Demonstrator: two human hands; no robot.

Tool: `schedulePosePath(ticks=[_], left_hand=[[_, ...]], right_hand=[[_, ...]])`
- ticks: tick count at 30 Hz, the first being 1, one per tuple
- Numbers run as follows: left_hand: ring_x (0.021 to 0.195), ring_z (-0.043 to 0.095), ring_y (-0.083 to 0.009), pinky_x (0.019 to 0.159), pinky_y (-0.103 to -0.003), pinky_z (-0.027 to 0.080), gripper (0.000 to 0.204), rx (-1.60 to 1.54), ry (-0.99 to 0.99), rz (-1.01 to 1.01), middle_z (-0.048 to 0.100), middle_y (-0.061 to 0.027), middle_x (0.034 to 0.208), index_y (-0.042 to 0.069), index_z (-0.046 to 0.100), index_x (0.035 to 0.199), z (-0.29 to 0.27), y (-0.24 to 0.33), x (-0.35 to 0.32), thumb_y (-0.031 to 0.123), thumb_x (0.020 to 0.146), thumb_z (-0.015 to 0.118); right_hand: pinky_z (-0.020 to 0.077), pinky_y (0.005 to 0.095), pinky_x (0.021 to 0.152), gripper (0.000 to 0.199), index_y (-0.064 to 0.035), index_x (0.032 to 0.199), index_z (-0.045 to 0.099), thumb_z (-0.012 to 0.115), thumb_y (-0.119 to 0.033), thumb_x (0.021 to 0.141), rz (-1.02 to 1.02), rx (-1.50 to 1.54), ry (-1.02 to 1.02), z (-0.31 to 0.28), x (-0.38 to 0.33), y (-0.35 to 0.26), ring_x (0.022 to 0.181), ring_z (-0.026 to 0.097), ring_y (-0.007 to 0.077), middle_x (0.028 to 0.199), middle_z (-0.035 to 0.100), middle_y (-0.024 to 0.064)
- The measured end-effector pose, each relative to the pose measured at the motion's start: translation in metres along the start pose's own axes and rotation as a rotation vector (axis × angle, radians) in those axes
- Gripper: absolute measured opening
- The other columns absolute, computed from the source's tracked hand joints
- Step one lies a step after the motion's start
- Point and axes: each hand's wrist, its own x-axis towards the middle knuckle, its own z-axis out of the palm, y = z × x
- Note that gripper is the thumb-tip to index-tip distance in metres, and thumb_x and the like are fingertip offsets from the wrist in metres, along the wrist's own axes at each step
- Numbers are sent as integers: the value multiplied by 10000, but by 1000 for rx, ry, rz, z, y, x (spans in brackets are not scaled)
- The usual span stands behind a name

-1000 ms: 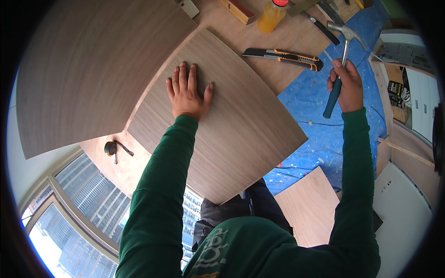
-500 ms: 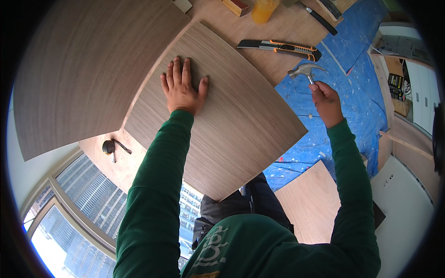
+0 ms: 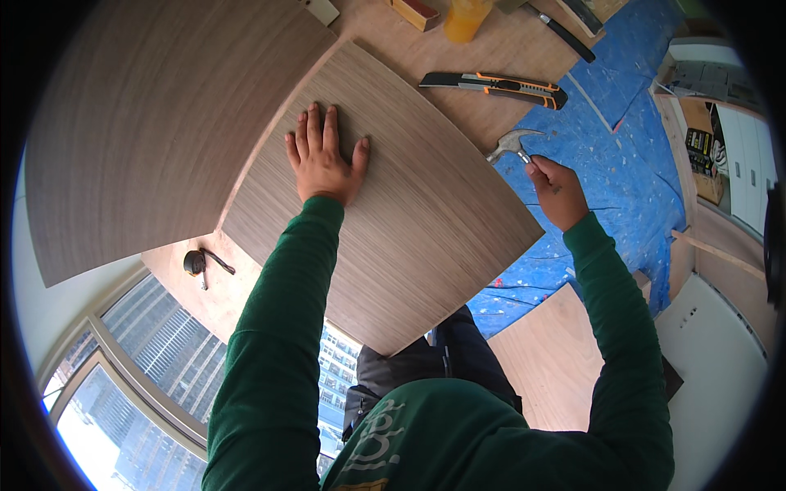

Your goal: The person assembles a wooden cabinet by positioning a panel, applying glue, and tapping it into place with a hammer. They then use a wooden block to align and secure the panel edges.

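A plywood worktop (image 3: 458, 61) fills the upper middle of the view, with a blue tarp (image 3: 622, 164) spread over its right part. Below it on the left, a window (image 3: 131, 368) looks down on tall buildings. A large wood-grain panel (image 3: 155, 123) lies at the left, and a smaller wood-grain veneer panel (image 3: 409, 221) rests beside it, one corner overhanging the worktop edge toward the person.

The left hand (image 3: 323, 159) is spread open, palm down and fingers splayed, pressing flat on the upper part of the smaller panel. The right hand (image 3: 557, 190) is closed around the handle of a claw hammer (image 3: 512, 146), gripping it close to the head; the steel head sits just beside the panel's right edge, over the seam between bare plywood and tarp.

An orange-and-black utility knife (image 3: 499, 84) lies on the worktop above the hammer. A yellow bottle (image 3: 467, 16) stands at the top edge. A small black object (image 3: 196, 262) with a cord lies on the plywood near the panel's lower left edge. White cabinet fronts (image 3: 749, 164) stand at the far right.
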Motion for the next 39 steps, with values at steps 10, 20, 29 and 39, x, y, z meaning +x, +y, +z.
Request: schedulePosePath(ticks=[10, 20, 29, 39], left_hand=[[1616, 171, -296, 1322, -514, 64, 796, -1, -1, 7, 261, -126, 1722, 156, 317, 1642, 1, 0, 0, 571, 997, 528], [1619, 153, -310, 1320, -524, 44, 820, -14, -16, 10, 240, -135, 1729, 160, 286, 1657, 3, -2, 0, 602, 999, 497], [1620, 149, -311, 1317, -527, 47, 817, -12, -18, 12, 236, -138, 1731, 153, 291, 1654, 2, -2, 1, 594, 999, 499], [1616, 157, -327, 1315, -527, 52, 819, -13, -15, 12, 245, -143, 1727, 147, 304, 1649, 1, -2, 1, 604, 999, 505]], right_hand=[[415, 378, 602, 246, 2, 924, 598, 571, -190, 1075, 64, 41, 72, 11, 2, -9, 621, 405, 244, 688, 475, 152], [440, 369, 611, 236, 7, 941, 626, 572, -179, 1075, 49, 4, 100, 10, 14, -22, 622, 447, 235, 698, 512, 156], [418, 382, 603, 261, -5, 887, 582, 594, -189, 1072, 109, 76, 144, 26, 8, -15, 613, 393, 234, 677, 472, 142], [411, 363, 602, 255, -5, 911, 601, 601, -204, 1071, 157, 132, 149, 33, -3, -14, 620, 402, 198, 676, 468, 113]])
